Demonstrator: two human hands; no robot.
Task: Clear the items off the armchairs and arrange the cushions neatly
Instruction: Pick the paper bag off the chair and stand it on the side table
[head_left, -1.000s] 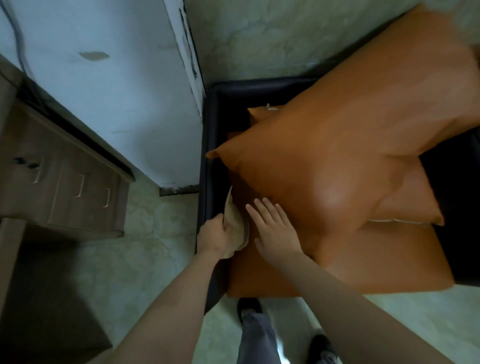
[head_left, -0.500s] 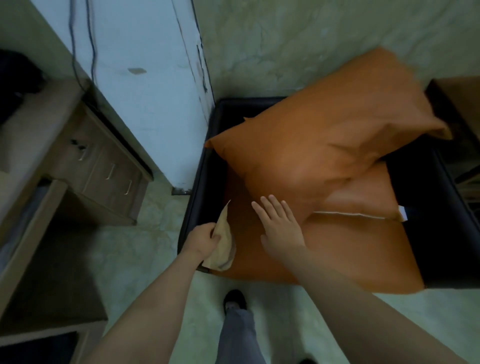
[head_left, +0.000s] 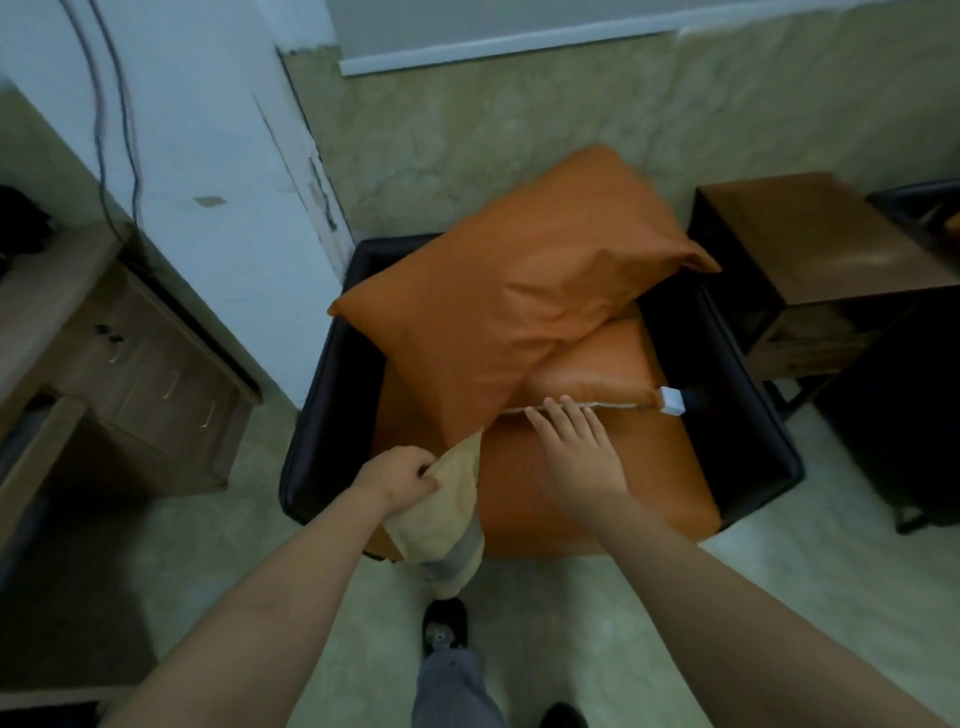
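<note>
Left grip pinches the tan paper bag, apparently to clear the armchair; right grip, spread, steadies the seat cushion.

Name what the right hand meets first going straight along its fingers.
Probably the smaller orange cushion: fingertips of the right hand sit at its near seam, though contact is unclear.

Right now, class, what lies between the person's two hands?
In the head view, the tan crumpled paper gripped by the left hand, then bare orange seat cushion up to the right hand.
</note>
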